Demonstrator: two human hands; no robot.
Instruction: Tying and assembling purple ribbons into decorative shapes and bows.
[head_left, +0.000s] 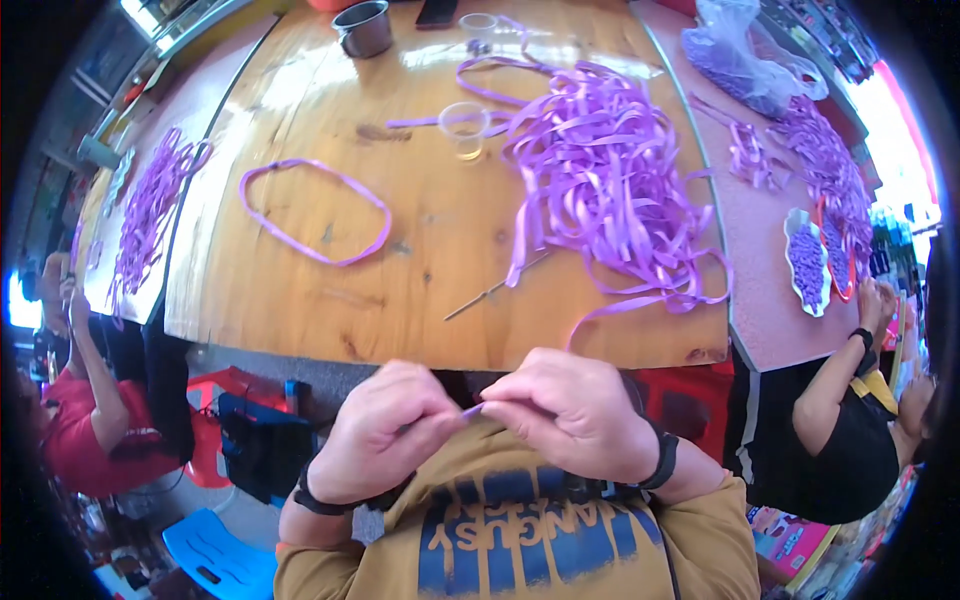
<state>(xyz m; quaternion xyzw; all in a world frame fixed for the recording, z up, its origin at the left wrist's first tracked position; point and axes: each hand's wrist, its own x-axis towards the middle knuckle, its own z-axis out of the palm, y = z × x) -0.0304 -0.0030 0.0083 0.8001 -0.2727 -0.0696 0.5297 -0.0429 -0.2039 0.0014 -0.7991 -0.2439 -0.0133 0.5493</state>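
Note:
Before my chest, just off the table's near edge, my left hand (382, 432) and my right hand (572, 412) are closed in pinches, almost meeting. Between the fingertips a short bit of purple ribbon (472, 411) shows; the rest of it is hidden by my fingers. On the wooden table (340, 310) lies a large tangled heap of purple ribbons (605, 170). One strand from it trails over the near edge by my right hand. A single closed ribbon loop (315, 212) lies at the left. A thin pointed tool (495, 287) rests beside the heap.
Clear plastic cups (465, 120) and a metal mug (363, 30) stand toward the far side. At the left side table a person in red (105, 430) sits near more ribbons (155, 210). A person in black (825, 440) sits right, near a tray of purple pieces (806, 262).

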